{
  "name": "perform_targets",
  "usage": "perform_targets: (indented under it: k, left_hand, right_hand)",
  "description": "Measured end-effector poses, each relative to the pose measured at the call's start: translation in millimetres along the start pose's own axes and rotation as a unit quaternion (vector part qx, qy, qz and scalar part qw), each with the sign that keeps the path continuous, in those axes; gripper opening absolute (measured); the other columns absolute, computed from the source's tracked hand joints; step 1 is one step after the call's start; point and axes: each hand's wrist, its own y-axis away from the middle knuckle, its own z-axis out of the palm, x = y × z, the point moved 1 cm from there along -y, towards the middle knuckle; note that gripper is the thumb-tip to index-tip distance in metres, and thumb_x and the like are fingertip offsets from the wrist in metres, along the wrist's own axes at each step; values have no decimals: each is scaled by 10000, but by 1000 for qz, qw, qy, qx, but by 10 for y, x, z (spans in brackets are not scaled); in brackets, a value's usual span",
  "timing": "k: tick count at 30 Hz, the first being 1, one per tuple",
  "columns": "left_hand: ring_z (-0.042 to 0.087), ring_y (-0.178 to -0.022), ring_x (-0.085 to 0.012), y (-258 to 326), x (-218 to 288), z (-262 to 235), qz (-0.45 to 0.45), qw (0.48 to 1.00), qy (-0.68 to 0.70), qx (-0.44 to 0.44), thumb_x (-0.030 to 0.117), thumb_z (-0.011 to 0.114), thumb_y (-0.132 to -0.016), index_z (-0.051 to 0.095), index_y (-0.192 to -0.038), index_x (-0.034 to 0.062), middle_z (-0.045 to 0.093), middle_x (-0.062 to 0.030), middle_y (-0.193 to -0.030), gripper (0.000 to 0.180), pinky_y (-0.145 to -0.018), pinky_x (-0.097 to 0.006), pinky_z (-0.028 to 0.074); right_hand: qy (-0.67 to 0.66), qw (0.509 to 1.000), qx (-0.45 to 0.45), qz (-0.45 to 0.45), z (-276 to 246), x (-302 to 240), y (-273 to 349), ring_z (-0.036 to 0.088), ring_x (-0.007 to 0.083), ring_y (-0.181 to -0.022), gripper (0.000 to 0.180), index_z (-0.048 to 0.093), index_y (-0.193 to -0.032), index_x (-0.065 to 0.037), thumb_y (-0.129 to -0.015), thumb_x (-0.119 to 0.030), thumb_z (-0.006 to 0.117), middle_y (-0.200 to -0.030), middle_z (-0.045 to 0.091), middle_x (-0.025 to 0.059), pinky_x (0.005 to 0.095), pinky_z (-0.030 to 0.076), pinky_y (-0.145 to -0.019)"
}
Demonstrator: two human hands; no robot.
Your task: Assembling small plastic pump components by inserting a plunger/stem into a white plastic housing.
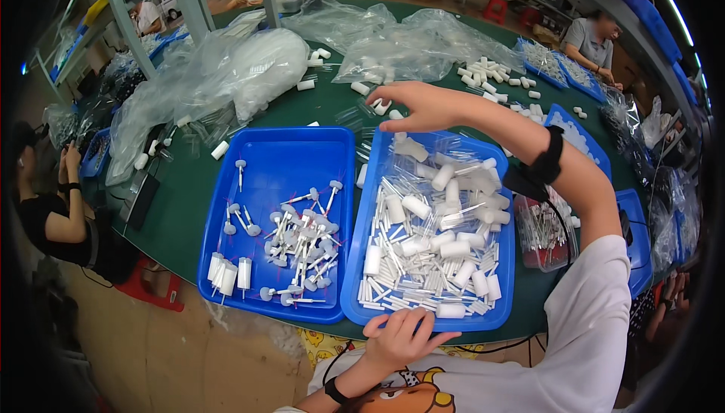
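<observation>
The right hand (pixel 423 107), fingers spread and holding nothing, reached over the far rim of the right blue tray (pixel 362 217) of white tubes (pixel 423 254) at frame centre. The left hand (pixel 400 335), loosely curled, rested on its near edge.

two glossy blue plastic trays (pixel 343 186) sit on a matt green table top (pixel 181 217). the small white tubes (pixel 411 251) look smooth, matt plastic; the clear bags (pixel 226 73) are thin, shiny, crinkled film.
</observation>
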Motion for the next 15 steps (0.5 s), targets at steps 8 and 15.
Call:
perform_targets:
  k: [8,15]
  left_hand:
    - [530,-695,-40,-43,-18,-53,-19,1000,3,1,560,690,-709,604,-752,164,586,79,-796,407,-706,-242,258]
    - [534,-699,-44,-54,1,-56,-10,1000,10,0,564,687,-709,603,-759,168,585,78,-803,408,-709,-246,252]
  right_hand:
    - [86,974,-174,121,428,402,-1092,268,454,-1303,1017,210,-1425,-313,-587,-460,767,-1437,151,250,531,315,-1017]
    - [75,990,-60,107,652,1150,-1296,472,421,-1056,613,400,-1249,-193,-713,-339,662,-1224,362,230,476,397,-911]
